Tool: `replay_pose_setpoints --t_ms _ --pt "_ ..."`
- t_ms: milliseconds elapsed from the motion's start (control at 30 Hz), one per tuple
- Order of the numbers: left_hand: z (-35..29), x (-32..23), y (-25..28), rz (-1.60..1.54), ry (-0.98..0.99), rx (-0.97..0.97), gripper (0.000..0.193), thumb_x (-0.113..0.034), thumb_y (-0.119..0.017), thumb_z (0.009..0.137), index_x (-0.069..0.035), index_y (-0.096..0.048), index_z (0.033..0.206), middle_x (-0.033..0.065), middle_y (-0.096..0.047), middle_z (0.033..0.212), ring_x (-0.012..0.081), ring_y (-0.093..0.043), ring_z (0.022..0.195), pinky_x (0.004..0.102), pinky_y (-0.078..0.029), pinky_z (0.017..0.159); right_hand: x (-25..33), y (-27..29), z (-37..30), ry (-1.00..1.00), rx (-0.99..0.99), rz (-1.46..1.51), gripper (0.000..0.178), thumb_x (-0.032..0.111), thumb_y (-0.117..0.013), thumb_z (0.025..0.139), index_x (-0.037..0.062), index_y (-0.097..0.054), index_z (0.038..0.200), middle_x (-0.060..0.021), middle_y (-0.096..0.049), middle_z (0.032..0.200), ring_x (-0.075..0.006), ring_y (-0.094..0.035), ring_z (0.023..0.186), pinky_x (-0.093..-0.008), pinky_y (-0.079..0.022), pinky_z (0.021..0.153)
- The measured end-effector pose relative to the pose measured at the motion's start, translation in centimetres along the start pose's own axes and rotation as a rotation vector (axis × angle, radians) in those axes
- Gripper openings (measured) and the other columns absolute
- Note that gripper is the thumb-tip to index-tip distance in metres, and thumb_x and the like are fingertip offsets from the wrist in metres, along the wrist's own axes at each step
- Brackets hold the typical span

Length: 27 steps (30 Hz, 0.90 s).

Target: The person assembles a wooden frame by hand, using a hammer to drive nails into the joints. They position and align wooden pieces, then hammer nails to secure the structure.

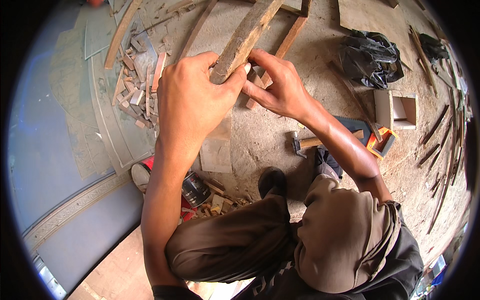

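Observation:
A rough wooden strip [248, 36] slants up and away at the top of the head view, its near end toward me. My left hand [189, 97] is closed around that end, thumb along its right side. Close against the same side is my right hand [282, 85], its thumb and forefinger bent together in a pinch beside my left thumb. What lies between those right fingertips is too small and hidden to make out. Behind the hands, reddish wooden bars [291, 40] form part of a frame.
A hammer [305, 142] and a handsaw with an orange handle [382, 142] lie beyond my knees, near an open box [396, 110]. A black plastic bag [372, 59] sits farther right. Wood offcuts [137, 87] are heaped at left, and a paint can [194, 189] stands by my left leg.

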<state>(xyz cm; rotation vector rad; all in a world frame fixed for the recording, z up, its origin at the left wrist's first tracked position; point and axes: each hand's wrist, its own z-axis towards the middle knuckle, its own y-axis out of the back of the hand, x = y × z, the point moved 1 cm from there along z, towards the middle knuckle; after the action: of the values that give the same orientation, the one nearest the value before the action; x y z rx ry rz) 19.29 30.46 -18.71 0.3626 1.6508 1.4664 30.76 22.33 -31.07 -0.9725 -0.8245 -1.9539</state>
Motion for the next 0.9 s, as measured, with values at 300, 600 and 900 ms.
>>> replay_pose_setpoints --t_ms 300,600,900 --pt "-0.2 -0.4 0.1 0.088 -0.01 -0.06 0.034 -0.03 -0.08 0.076 0.002 -0.07 0.081 0.0057 -0.041 0.046 0.0094 -0.033 0.044 0.0317 -0.026 0.042 -5.5 1.5 -1.9 -0.078 0.16 -0.147 0.077 0.043 -0.081 0.072 0.002 -0.051 0.129 -0.0179 -0.056 0.128 -0.0347 -0.052 0.123 -0.0444 -0.046 0.1" --pt "0.0 -0.7 0.2 0.08 -0.007 -0.045 0.038 -0.031 -0.079 0.077 0.005 -0.067 0.078 0.0037 -0.041 0.046 0.0085 -0.033 0.045 0.0304 -0.025 0.042 -12.5 0.8 -7.1 -0.288 0.347 -0.387 0.07 0.036 -0.08 0.076 0.0021 -0.05 0.13 -0.0204 -0.055 0.126 -0.0358 -0.054 0.119 -0.0437 -0.047 0.099" --pt "-0.1 -0.2 0.1 0.113 0.008 -0.026 0.036 -0.031 -0.079 0.078 0.003 -0.068 0.078 0.0054 -0.053 0.047 0.0079 -0.044 0.043 0.0281 -0.033 0.043 -12.9 -2.2 -10.1 -0.523 0.267 -0.335 0.071 0.027 -0.079 0.078 0.0052 -0.043 0.135 -0.0232 -0.049 0.128 -0.0382 -0.053 0.116 -0.0437 -0.046 0.098"
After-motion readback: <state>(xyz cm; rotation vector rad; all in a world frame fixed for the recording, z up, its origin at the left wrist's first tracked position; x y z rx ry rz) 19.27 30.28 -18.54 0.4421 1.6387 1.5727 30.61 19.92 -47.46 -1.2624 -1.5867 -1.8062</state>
